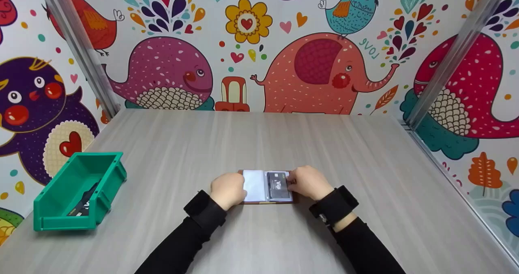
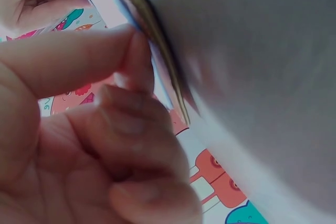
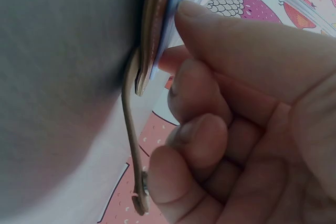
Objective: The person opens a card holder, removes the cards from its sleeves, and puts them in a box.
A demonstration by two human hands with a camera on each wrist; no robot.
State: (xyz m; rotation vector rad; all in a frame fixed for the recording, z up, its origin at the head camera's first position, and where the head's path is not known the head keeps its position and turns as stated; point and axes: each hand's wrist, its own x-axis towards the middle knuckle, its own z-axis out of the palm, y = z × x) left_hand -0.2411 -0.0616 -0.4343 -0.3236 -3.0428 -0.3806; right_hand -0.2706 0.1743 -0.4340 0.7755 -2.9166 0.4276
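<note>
A brown card holder (image 1: 254, 187) with clear plastic sleeves lies spread on the table between both hands. Its right-hand sleeve area holds a dark card (image 1: 278, 189) with pale lettering; the left sleeve looks pale. My left hand (image 1: 228, 191) pinches the holder's left edge between thumb and forefinger, the other fingers curled. At the opposite edge, beside the card, my right hand (image 1: 311, 182) pinches the holder, thumb on the sleeve side. Below that hand, a narrow strap (image 3: 131, 129) with a metal snap sticks out from the cover. The right fingertips are partly hidden in the head view.
On the left of the table (image 1: 170, 152) stands a green plastic bin (image 1: 65, 223) with dark cards (image 1: 84, 203) inside. A wall with cartoon animals (image 1: 243, 63) closes off the back, and metal posts (image 1: 81, 47) stand at the corners.
</note>
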